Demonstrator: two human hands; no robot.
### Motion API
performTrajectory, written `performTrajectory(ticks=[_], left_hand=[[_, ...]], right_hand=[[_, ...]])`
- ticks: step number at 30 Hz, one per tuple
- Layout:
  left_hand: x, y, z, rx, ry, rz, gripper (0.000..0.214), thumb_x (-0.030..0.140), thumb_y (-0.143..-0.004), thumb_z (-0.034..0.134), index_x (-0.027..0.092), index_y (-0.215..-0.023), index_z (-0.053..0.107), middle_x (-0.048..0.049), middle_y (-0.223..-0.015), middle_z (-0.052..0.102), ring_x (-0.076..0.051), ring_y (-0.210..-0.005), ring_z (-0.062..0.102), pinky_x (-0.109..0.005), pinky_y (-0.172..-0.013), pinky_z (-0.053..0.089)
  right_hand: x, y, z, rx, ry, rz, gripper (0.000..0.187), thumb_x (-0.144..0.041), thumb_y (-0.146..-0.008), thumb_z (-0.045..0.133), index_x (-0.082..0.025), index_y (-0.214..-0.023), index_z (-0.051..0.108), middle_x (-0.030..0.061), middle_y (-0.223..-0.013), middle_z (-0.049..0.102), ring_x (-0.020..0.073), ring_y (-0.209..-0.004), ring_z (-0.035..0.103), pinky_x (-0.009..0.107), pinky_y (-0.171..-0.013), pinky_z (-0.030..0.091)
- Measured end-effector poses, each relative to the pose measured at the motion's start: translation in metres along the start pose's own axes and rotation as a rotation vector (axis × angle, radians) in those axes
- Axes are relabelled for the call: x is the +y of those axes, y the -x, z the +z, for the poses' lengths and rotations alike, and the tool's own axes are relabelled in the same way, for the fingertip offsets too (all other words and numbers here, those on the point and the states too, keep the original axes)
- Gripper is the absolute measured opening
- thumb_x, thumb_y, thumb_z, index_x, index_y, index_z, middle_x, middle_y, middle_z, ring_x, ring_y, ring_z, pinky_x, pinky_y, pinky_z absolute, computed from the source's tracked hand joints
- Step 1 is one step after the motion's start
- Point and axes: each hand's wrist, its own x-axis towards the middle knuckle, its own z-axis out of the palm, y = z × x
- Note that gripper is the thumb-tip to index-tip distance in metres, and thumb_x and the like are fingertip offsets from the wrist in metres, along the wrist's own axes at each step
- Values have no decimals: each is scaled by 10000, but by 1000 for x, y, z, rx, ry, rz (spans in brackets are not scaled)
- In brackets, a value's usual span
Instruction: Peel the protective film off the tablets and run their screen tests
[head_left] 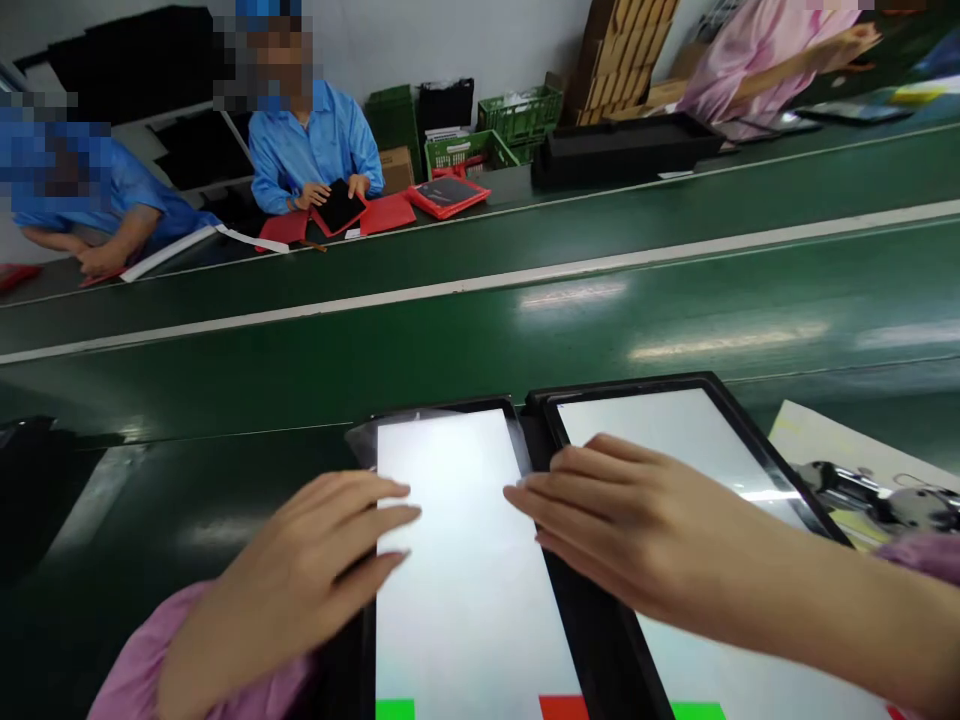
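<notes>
Nearest the lens in the head view: bare left grip [300, 560] in a glossy pink sleeve [142, 660], poised with fingers loosely spread over the left edge of a flat, rectangular, black-framed tablet with a glowing white screen [465, 580], and clasping nothing visible. Opposite, bare right grip [622, 520], with fingers bunched at the right edge of that screen, close to a thin, clear plastic film [362, 440] poking out past the top corners. Too blurred at those fingertips, in fairness, to say whether pinching the film or merely resting beside it.

Lying face up on a dark green table [225, 470], between both hands, and running out of frame at the bottom, with green and red patches at the lower corners. To the right, partly under the right forearm, a second black-framed tablet with a white screen [645, 420], set at a slant.

Judging by looks, likely stiff, slim and fairly light, but glass-smooth, slippery, and easy to scratch or crack. Best taken by the long black edges, on both sides around mid-length, keeping thumbs off the screen. As for the film, probably limp and clingy; best lifted by a loose corner.
</notes>
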Motion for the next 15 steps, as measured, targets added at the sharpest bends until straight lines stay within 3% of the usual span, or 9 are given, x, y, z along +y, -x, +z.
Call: performTrajectory(ticks=[4,7,9,11,13,15], left_hand=[[-3,-10,-2,66,96,-47,169,227,-1032,635,255,-1167,733,-18,-1130,794,-178,-1042,756,-277,-949,610],[-1,-13,-4,52,106,-171,159,303,-1033,643,264,-1152,741,-12,-1138,799,-196,-1023,757,-295,-937,608],[-2,-15,-4,-3,86,-289,225,398,-1044,617,266,-1167,751,-17,-1163,802,-225,-1023,760,-325,-929,612],[-8,-15,-6,-49,126,-391,312,480,-1058,570,273,-1196,757,-23,-1187,801,-244,-1034,763,-338,-915,615],[-16,-10,-7,-24,266,-446,397,550,-1072,514,273,-1226,754,-38,-1226,794,-257,-1092,761,-350,-943,616],[-25,2,-7,13,461,-440,614,684,-1080,341,258,-1308,720,-69,-1251,789,-280,-1150,755,-398,-984,620]], right_hand=[[1,-17,-3,-15,-348,69,247,-207,-1071,608,-128,-1277,720,88,-1057,773,216,-971,664,365,-824,532],[2,-52,-6,-86,-610,225,220,-204,-1065,591,-143,-1120,795,28,-883,764,167,-818,685,287,-695,526],[6,-79,-5,-163,-756,344,261,-160,-1045,558,-119,-986,809,9,-776,734,130,-703,668,238,-601,492],[12,-101,-2,-201,-890,456,278,-96,-1023,525,-79,-943,792,38,-830,754,123,-713,686,208,-578,502],[18,-111,2,-177,-958,546,259,-34,-999,520,-56,-965,775,73,-922,774,131,-759,715,194,-585,536],[22,-111,5,-132,-940,561,187,-7,-959,593,-67,-968,771,62,-890,770,132,-741,719,193,-588,562]])
